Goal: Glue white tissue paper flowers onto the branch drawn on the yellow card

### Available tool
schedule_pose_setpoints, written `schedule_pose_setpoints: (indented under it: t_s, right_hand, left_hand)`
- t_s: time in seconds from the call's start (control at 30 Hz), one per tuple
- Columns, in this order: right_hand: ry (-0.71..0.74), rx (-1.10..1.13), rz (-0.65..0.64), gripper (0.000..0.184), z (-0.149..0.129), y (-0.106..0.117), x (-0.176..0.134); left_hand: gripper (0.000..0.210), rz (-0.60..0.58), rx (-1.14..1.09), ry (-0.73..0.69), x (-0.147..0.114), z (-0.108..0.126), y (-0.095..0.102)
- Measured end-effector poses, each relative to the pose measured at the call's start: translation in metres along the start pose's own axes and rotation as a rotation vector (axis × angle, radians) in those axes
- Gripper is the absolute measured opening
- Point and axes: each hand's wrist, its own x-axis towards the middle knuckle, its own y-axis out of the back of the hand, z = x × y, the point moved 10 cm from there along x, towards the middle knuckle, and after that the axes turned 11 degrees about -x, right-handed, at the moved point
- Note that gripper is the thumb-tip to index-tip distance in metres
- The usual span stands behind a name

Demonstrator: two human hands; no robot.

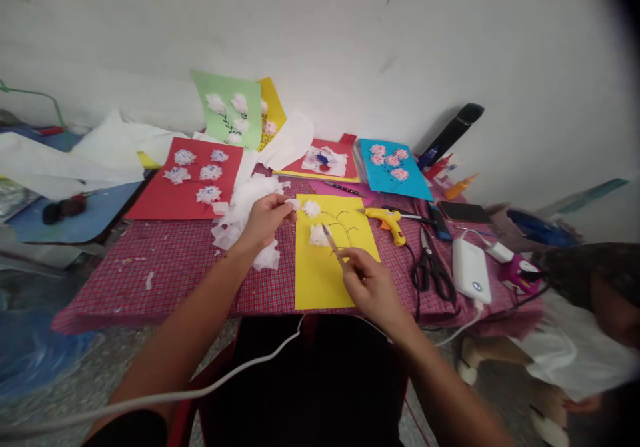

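Observation:
On a sheet of yellow paper (320,280) are drawn thin branch lines and two white tissue paper flowers, an upper flower (311,208) and a lower flower (319,235). My left hand (267,220), at the sheet's left edge, pinches a small piece of white tissue paper (292,204). My right hand (367,284) is closed around a slim, pointed grey tool (333,243) whose exact kind I cannot make out. Its tip touches or hovers by the lower flower. Loose white tissue pieces (250,200) lie heaped beside my left hand.
Right of the sheet lie a yellow glue gun (393,222), black scissors (431,270) and a white power bank (471,270). Red (187,187), green (227,100) and blue (395,167) flower sheets stand around the back. A person (575,340) is at the right. A white cable (225,384) crosses in front.

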Motion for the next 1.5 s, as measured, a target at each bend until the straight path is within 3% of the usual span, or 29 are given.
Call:
schedule_pose_setpoints:
  t_s: [0.13, 0.4, 0.57, 0.63, 0.97, 1.23, 1.5]
  right_hand:
    - [0.119, 0.206, 0.056, 0.024, -0.007, 0.01, 0.002]
    - [0.315, 0.141, 0.103, 0.059, -0.042, 0.022, 0.018]
    - [0.168, 0.048, 0.288, 0.016, -0.031, 0.038, 0.02]
    - [0.139, 0.046, 0.324, 0.018, -0.027, 0.038, 0.019]
    - [0.167, 0.145, 0.256, 0.021, -0.019, 0.012, 0.025]
    - [0.104, 0.228, 0.239, 0.023, -0.011, 0.007, 0.029]
    - [-0.06, 0.533, 0.335, 0.022, 0.014, 0.019, 0.02]
  left_hand:
    - [0.027, -0.032, 0.018, 0.037, -0.004, -0.009, -0.007]
    - [0.027, -0.145, 0.092, 0.166, -0.017, -0.026, -0.025]
    - [0.022, -0.204, 0.124, 0.209, -0.02, -0.035, -0.032]
    - [0.021, -0.226, 0.145, 0.212, -0.02, -0.037, -0.033]
    - [0.015, -0.296, 0.203, 0.169, -0.022, -0.033, -0.041]
    - [0.023, -0.248, 0.18, 0.198, -0.021, -0.039, -0.035]
    - [0.021, -0.455, 0.357, 0.153, -0.036, -0.034, -0.049]
